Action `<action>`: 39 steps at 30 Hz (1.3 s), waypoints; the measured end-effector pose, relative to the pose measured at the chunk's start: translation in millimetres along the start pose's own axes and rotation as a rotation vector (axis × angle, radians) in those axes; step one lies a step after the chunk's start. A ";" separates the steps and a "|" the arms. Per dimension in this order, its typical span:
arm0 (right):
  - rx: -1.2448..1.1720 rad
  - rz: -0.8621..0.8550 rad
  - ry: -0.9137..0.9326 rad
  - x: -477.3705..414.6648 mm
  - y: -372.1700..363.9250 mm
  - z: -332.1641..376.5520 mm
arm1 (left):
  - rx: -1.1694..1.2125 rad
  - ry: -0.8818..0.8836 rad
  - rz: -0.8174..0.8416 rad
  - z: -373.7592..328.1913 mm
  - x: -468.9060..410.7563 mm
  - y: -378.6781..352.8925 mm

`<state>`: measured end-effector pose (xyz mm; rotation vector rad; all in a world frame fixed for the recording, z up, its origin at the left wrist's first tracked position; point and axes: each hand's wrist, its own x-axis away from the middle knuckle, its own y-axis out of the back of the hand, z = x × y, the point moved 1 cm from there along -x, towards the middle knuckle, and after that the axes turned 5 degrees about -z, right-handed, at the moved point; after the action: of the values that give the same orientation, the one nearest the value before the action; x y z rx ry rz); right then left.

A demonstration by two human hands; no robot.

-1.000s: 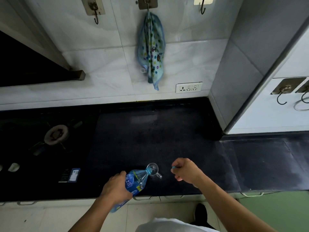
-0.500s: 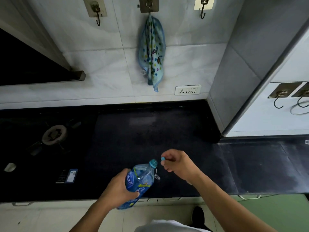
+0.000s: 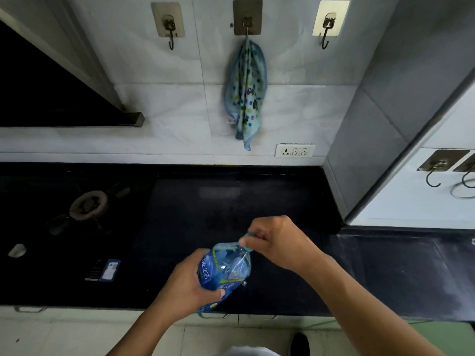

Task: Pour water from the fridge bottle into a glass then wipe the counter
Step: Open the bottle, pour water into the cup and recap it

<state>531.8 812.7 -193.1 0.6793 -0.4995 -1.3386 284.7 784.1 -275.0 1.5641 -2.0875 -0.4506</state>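
Over the dark counter (image 3: 231,201), the water bottle (image 3: 226,268) is being gripped round its middle by the left hand (image 3: 190,283), its neck being pointed up and away to where the cap (image 3: 248,250) is being pinched by the right hand (image 3: 277,242), glass not being seen anywhere tbh.

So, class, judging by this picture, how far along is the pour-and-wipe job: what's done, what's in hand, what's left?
Done: seemingly the pouring, though the glass is hidden, so I cannot confirm it. In hand: the left hand grips the bottle while the right hand pinches its cap at the neck. Left: wiping the counter; the cloth hangs on its wall hook.
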 end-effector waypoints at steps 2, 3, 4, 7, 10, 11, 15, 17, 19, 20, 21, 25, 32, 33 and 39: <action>0.182 -0.045 -0.052 -2.4 4.5 5.3 | 0.009 -0.032 0.014 -5.6 -0.4 0.0; 0.213 -0.075 -0.067 -2.5 7.3 8.9 | 0.016 -0.039 0.014 -8.3 -1.0 0.1; 0.190 -0.087 -0.077 -1.7 10.6 9.9 | 0.023 -0.043 0.006 -10.9 -1.7 0.5; -0.036 0.035 -0.047 2.0 25.1 12.8 | 0.025 -0.068 -0.020 -18.4 -5.0 1.9; -0.041 0.131 0.072 0.4 29.6 11.5 | 0.027 -0.090 -0.033 -24.3 -6.6 0.6; 0.002 0.084 0.037 -1.0 29.0 12.5 | 0.026 -0.094 -0.043 -26.0 -6.7 -0.5; -0.014 -0.002 -0.020 1.0 27.0 11.6 | 0.033 -0.095 -0.081 -31.2 -6.6 -1.0; -0.212 0.092 0.077 3.1 31.5 13.5 | 0.052 -0.091 -0.077 -31.8 -6.9 1.5; -0.230 0.102 0.108 2.8 36.8 13.8 | 0.053 -0.098 -0.067 -33.0 -7.1 3.7; -0.187 0.085 0.079 1.5 36.3 11.9 | 0.053 -0.100 -0.065 -34.1 -6.6 3.7; -0.112 0.080 0.030 0.4 34.8 13.5 | 0.049 -0.102 -0.069 -35.0 -6.1 3.0; 0.227 -0.120 0.140 2.5 20.0 17.5 | 0.036 -0.110 -0.035 -39.9 -3.8 4.6; 0.284 -0.360 0.272 -0.5 17.2 18.7 | 0.096 -0.102 0.164 -49.0 -10.3 16.1; 0.297 -0.293 0.030 -5.8 13.3 18.0 | 0.073 -0.096 0.113 -49.8 -10.6 13.0; 0.259 -0.324 0.663 1.9 7.8 12.2 | 0.085 -0.101 0.230 -41.0 -16.5 23.5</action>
<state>529.4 809.6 -179.1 1.3989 -0.0186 -1.2587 292.7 807.9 -231.7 1.3495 -2.3581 -0.3692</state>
